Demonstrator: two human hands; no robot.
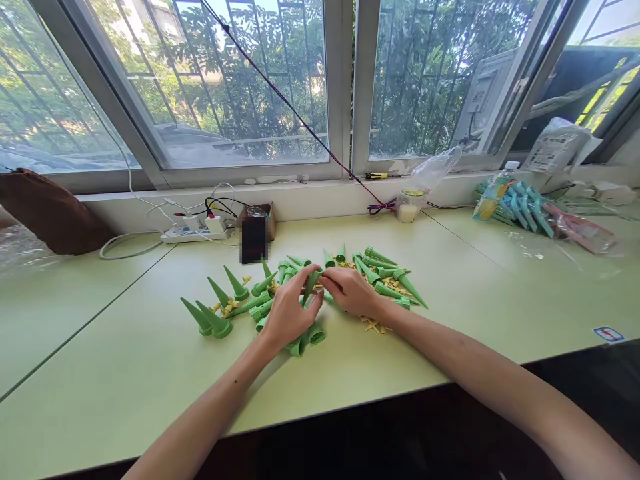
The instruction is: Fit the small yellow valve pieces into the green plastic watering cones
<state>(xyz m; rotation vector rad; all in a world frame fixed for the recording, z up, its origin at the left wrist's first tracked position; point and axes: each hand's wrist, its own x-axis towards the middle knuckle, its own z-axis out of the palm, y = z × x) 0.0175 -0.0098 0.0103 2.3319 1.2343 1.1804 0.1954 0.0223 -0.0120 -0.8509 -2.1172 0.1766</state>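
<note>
Green cone (311, 287) gripped between thumb and fingers of the left hand (291, 311), held above the middle of the table (150, 393). Right hand (353, 291) set at the cone's far end, fingers curled; whether anything is gripped there cannot be told. Loose cones (218, 323) strewn to left and right, some near, below the left hand; yellow pieces (374, 325) scattered among them. Power strip (195, 233) placed far left, jar (409, 208) far right of centre.

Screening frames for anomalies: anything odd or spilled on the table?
Mildly odd: the dark rectangle by the small box is pixelated, unlike its surroundings. Yellow pieces lie strewn loose among green cones, which looks untidy; whether spilled, I can't tell.
</note>
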